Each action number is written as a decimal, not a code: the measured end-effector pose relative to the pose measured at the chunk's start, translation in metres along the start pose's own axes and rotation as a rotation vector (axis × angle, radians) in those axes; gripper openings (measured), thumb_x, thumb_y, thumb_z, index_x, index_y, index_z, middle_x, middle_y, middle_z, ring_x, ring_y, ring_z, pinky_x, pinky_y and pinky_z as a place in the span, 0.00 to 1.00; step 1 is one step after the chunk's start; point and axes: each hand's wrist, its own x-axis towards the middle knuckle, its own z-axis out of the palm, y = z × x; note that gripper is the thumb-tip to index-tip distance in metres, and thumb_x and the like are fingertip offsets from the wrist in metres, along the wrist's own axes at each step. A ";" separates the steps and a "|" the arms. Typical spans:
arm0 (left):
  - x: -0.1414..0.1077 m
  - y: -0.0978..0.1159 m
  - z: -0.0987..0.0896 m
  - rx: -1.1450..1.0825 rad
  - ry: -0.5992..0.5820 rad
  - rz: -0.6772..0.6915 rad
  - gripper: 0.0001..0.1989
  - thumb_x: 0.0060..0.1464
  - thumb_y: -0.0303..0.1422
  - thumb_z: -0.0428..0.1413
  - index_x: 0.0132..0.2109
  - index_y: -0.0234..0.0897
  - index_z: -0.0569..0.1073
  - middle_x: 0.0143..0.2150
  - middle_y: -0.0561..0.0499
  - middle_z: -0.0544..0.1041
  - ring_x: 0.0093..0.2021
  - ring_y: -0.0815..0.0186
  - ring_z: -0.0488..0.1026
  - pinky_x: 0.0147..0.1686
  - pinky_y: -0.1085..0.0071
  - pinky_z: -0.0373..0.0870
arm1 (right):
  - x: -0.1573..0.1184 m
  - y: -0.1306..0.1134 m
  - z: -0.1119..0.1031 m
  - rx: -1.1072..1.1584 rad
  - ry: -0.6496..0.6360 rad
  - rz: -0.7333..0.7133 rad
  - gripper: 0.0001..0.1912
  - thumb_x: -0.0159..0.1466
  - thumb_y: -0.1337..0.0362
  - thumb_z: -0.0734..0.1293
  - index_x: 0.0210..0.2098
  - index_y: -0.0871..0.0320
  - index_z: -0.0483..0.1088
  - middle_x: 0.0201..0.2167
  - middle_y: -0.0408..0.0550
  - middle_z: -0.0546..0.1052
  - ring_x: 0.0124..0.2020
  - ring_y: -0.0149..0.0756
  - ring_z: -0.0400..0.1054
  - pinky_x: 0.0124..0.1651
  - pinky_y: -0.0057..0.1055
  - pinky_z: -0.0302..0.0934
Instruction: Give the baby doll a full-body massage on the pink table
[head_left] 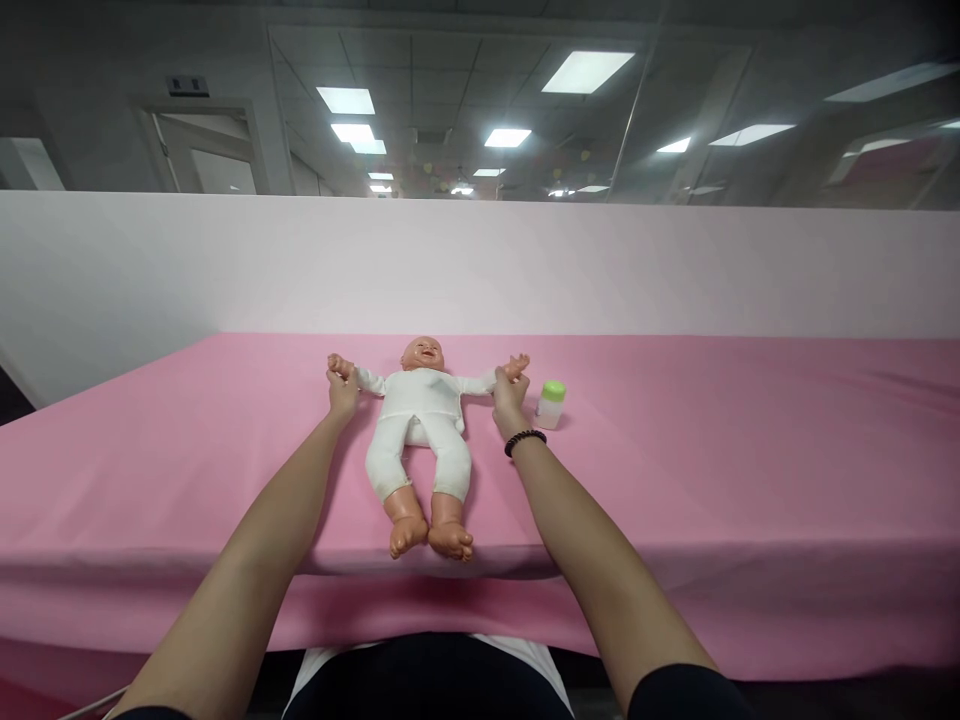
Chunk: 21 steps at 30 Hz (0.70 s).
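A baby doll (421, 400) with a white cloth body lies on its back, its head away from me and its bare feet at the near edge. Both its arms are stretched out sideways. My left hand (343, 393) is closed round the doll's wrist on the left side. On the other side my right hand (510, 396), below a black beaded bracelet, is closed on the doll's other wrist. Just right of that hand stands a small clear bottle (550, 408) with a green cap, upright and not touched.
The doll lies on a table with a pink cloth (712, 450) that hangs over the near edge. A low white panel (480, 265) runs along the back, with glass above it showing ceiling lights and a door.
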 end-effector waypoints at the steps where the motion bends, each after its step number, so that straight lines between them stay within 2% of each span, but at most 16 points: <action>1: -0.005 0.003 0.001 0.027 -0.046 0.080 0.25 0.70 0.36 0.49 0.69 0.36 0.58 0.58 0.35 0.74 0.54 0.54 0.77 0.51 0.56 0.79 | -0.001 -0.004 0.001 0.026 -0.012 -0.006 0.25 0.73 0.57 0.57 0.65 0.62 0.61 0.58 0.63 0.73 0.51 0.45 0.73 0.48 0.40 0.71; 3: -0.016 0.009 0.003 0.086 -0.179 0.257 0.24 0.66 0.32 0.54 0.67 0.38 0.64 0.62 0.39 0.73 0.60 0.54 0.74 0.61 0.55 0.73 | -0.007 -0.014 0.003 0.076 -0.068 -0.062 0.26 0.69 0.58 0.59 0.64 0.62 0.60 0.58 0.63 0.74 0.52 0.44 0.74 0.48 0.38 0.71; 6: -0.028 0.016 0.007 0.180 -0.386 0.456 0.22 0.57 0.28 0.60 0.59 0.42 0.75 0.65 0.46 0.73 0.68 0.54 0.66 0.71 0.56 0.60 | -0.021 -0.028 0.006 0.131 -0.259 -0.251 0.21 0.61 0.61 0.67 0.54 0.56 0.71 0.52 0.53 0.79 0.51 0.42 0.74 0.54 0.36 0.69; 9: -0.033 0.018 0.010 0.253 -0.474 0.548 0.22 0.56 0.27 0.61 0.57 0.45 0.79 0.68 0.49 0.71 0.72 0.54 0.61 0.73 0.56 0.55 | -0.032 -0.036 0.009 0.132 -0.442 -0.418 0.17 0.52 0.69 0.69 0.41 0.54 0.77 0.46 0.47 0.82 0.51 0.44 0.74 0.60 0.41 0.66; 11: -0.033 0.017 0.010 0.282 -0.484 0.571 0.22 0.57 0.26 0.60 0.57 0.46 0.79 0.69 0.50 0.70 0.73 0.54 0.60 0.74 0.56 0.54 | -0.036 -0.038 0.010 0.123 -0.478 -0.466 0.19 0.49 0.72 0.68 0.40 0.54 0.77 0.46 0.47 0.82 0.52 0.47 0.73 0.63 0.45 0.63; 13: -0.032 0.016 0.010 0.295 -0.472 0.572 0.22 0.58 0.26 0.59 0.58 0.46 0.79 0.69 0.49 0.70 0.72 0.53 0.61 0.73 0.55 0.56 | -0.037 -0.037 0.011 0.125 -0.467 -0.476 0.20 0.48 0.73 0.67 0.41 0.54 0.77 0.46 0.48 0.82 0.53 0.48 0.73 0.64 0.46 0.62; 16: -0.033 0.016 0.010 0.273 -0.425 0.548 0.21 0.60 0.28 0.58 0.60 0.43 0.76 0.67 0.45 0.71 0.70 0.52 0.64 0.72 0.54 0.58 | -0.037 -0.034 0.013 0.149 -0.412 -0.441 0.18 0.52 0.69 0.68 0.43 0.55 0.76 0.47 0.49 0.82 0.51 0.45 0.74 0.60 0.42 0.66; 21: -0.029 0.011 0.010 0.144 -0.277 0.430 0.24 0.68 0.33 0.53 0.68 0.38 0.63 0.65 0.40 0.72 0.64 0.56 0.71 0.65 0.58 0.67 | -0.025 -0.030 0.016 0.122 -0.161 -0.247 0.19 0.66 0.62 0.64 0.55 0.60 0.69 0.54 0.56 0.78 0.50 0.40 0.74 0.51 0.36 0.71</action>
